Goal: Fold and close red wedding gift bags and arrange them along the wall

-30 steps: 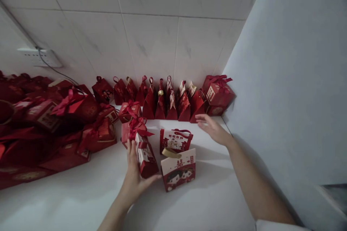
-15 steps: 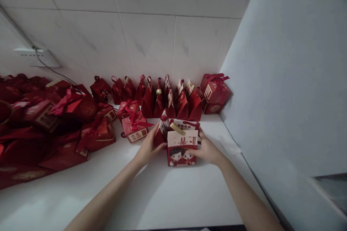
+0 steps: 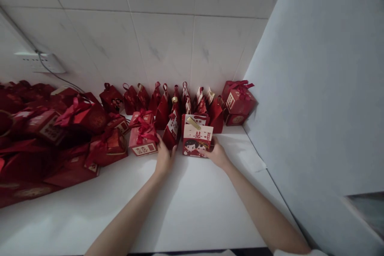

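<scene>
My left hand (image 3: pixel 163 157) grips a narrow red gift box with a white label (image 3: pixel 172 129), holding it upright on the white counter (image 3: pixel 192 204). My right hand (image 3: pixel 216 154) holds the right side of a red and white gift bag with a cartoon couple (image 3: pixel 196 141). A second red and white bag (image 3: pixel 195 120) stands right behind it. Both held items sit close to a row of red triangular gift bags (image 3: pixel 168 102) along the tiled wall. A red box with a ribbon bow (image 3: pixel 143 139) stands just left of my left hand.
A large heap of red gift boxes (image 3: pixel 45 136) fills the counter's left side. Two stacked red boxes (image 3: pixel 238 102) sit in the back right corner against a pale side wall (image 3: pixel 315 88). A wall socket with a cable (image 3: pixel 42 63) is at the upper left.
Both hands have pushed the narrow red box and the cartoon bags back across the counter, up against the row of bags by the wall. The ribboned box now stands left of my left hand.
</scene>
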Action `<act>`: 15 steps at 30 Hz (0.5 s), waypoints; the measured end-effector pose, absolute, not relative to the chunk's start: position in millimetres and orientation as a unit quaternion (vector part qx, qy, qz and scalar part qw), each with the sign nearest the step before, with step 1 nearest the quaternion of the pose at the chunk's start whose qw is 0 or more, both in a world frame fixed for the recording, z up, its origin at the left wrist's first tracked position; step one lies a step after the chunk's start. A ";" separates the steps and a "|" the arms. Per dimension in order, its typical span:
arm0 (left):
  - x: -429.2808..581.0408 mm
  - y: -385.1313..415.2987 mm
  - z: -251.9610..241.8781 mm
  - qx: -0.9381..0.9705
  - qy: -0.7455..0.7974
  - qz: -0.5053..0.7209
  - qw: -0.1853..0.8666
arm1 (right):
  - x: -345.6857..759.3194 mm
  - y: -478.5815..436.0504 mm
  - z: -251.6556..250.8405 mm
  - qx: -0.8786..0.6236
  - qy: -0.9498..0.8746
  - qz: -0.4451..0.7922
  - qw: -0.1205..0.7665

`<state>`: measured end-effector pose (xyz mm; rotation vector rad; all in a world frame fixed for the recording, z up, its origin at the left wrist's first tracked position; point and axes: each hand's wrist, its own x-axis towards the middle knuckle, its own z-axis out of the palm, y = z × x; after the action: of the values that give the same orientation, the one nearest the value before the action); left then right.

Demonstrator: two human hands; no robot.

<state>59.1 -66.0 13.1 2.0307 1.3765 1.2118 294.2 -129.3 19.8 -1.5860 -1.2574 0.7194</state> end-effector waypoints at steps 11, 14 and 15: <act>50.9 -102.2 56.6 0.810 0.245 0.533 -0.005 | 296.7 -143.0 32.2 -0.568 -0.492 0.369 0.547; 50.7 -101.3 86.0 0.803 0.231 0.547 0.057 | 293.1 -151.4 51.2 -0.511 -0.527 0.433 0.524; 50.9 -98.4 98.3 0.802 0.250 0.534 0.097 | 291.0 -153.9 59.6 -0.493 -0.536 0.450 0.517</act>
<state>50.9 -98.4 98.3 2.3747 0.7401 1.5817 291.0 -153.9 59.6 -1.1823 -1.2878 1.0793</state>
